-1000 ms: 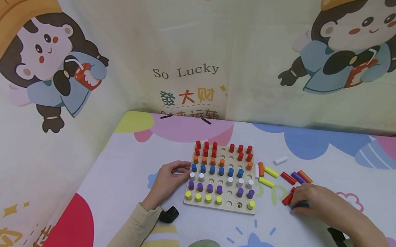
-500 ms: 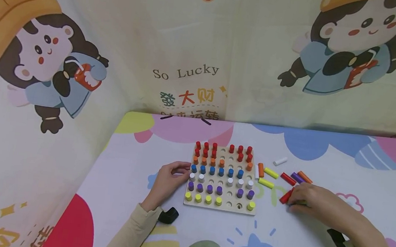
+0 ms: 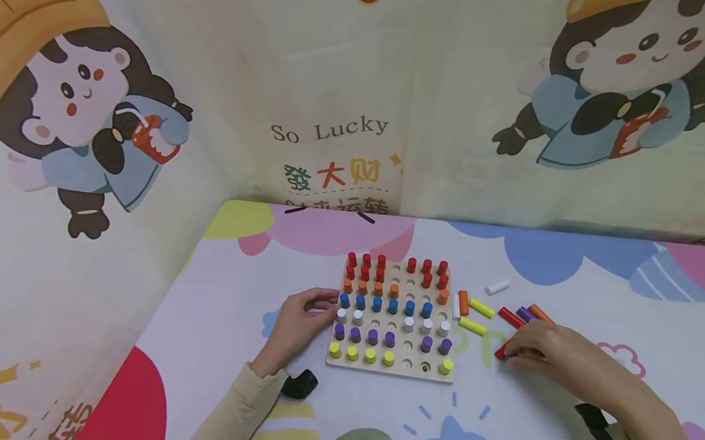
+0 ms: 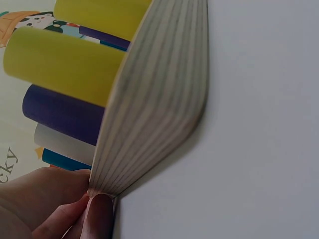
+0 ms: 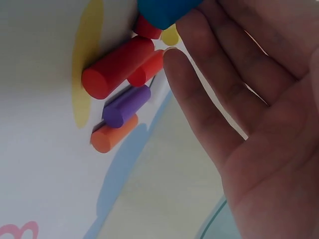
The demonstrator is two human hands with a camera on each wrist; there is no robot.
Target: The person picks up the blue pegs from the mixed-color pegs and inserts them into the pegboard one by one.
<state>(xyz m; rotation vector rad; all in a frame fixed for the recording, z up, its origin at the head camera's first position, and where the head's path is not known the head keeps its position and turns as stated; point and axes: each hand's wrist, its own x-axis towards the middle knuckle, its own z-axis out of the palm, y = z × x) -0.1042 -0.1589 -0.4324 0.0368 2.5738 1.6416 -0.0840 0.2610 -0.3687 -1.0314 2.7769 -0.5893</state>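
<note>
A wooden pegboard point(image 3: 389, 372) stands mid-table, with rows of red, orange, blue, white, purple and yellow pegs upright in it and several bare holes. At its left side, my left hand point(image 3: 294, 328) grips the edge; the left wrist view shows fingertips point(image 4: 75, 180) right at the board's rim. To the right of the board, my right hand point(image 3: 562, 354) is low among loose pegs. In the right wrist view, a blue peg point(image 5: 167, 9) is held at the fingertips, its upper part out of frame. A red peg point(image 3: 501, 351) lies just under the right fingertips, partly hidden.
Loose pegs lie between board and right hand: two yellow point(image 3: 473, 327), an orange point(image 3: 463, 302), a white point(image 3: 498, 287), another red point(image 3: 511, 317) and a purple point(image 3: 526, 313). Patterned cloth point(image 3: 345, 52) hangs behind the table. Black wrist mounts point(image 3: 300, 384) sit by both sleeves.
My right hand has shifted slightly left over the loose pegs, and the red peg at its fingertips has moved left too. The left hand and the board stay in place.
</note>
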